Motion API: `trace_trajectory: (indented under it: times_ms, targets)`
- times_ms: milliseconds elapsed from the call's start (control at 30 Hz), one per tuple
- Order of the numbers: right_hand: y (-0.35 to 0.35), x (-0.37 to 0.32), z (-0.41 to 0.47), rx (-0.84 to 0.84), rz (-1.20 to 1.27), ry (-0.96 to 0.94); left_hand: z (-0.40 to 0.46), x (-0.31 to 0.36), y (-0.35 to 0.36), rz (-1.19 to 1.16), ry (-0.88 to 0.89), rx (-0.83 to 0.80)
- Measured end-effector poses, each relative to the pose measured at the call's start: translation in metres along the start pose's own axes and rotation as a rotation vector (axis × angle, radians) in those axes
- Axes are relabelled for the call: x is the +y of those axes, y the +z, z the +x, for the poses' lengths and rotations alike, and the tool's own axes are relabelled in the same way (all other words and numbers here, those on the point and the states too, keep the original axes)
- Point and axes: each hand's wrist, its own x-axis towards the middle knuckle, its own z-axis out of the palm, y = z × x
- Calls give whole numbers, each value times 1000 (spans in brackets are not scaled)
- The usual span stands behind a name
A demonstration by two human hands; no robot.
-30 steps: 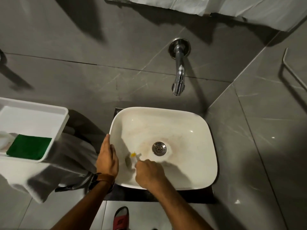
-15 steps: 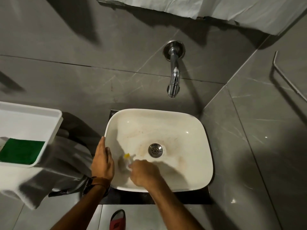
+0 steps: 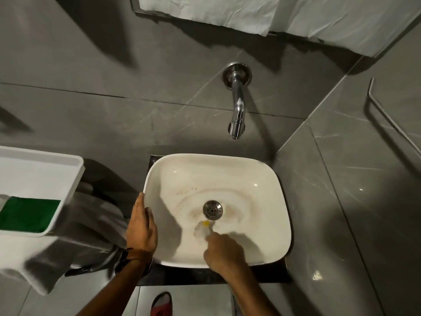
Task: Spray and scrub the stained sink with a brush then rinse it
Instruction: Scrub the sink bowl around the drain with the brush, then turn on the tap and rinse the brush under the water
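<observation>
Two hands split the work: the left hand lies flat on the sink rim, apparently bracing, while the right hand is clenched round a brush whose blurred, yellow-tipped head scrubs the stained basin just below the drain.

White sink with brownish stains, yellow-tipped brush, green sponge, grey streaked wall tiles

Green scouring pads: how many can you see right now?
1. The green scouring pad lies in the white tray left of the sink; the frame edge crops it, so more could be hidden.
</observation>
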Motion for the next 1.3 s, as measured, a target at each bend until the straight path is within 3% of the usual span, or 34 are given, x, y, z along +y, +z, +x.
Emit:
trace_trajectory:
  times_ms: [200, 333, 400, 533, 600, 767, 1133, 1233, 1300]
  targets:
    - [-30, 5, 37, 191, 41, 104, 4, -3, 0, 25, 30, -69]
    - [-21, 38, 10, 66, 193, 140, 9, 23, -4, 148, 245, -52]
    - [-24, 47, 3, -30, 406, 129, 18, 57, -4, 70, 366, -56]
    - [-52, 46, -5, -9, 1166, 249, 52, 153, 1, -16, 499, -97]
    - [-70, 45, -4, 17, 1303, 223, 68, 200, 6, -18, 543, -151]
    - [-117, 39, -1, 95, 1327, 145, 84, 262, 3, -167, 541, -321]
    - [-148, 21, -3, 170, 1384, 117, 95, 278, -5, -227, 384, -517]
    - [-147, 18, -2, 213, 1345, 123, 99, 281, -7, -90, 421, -490]
    - [-146, 18, 0, 245, 1319, 122, 96, 283, -7, 0, 444, -383]
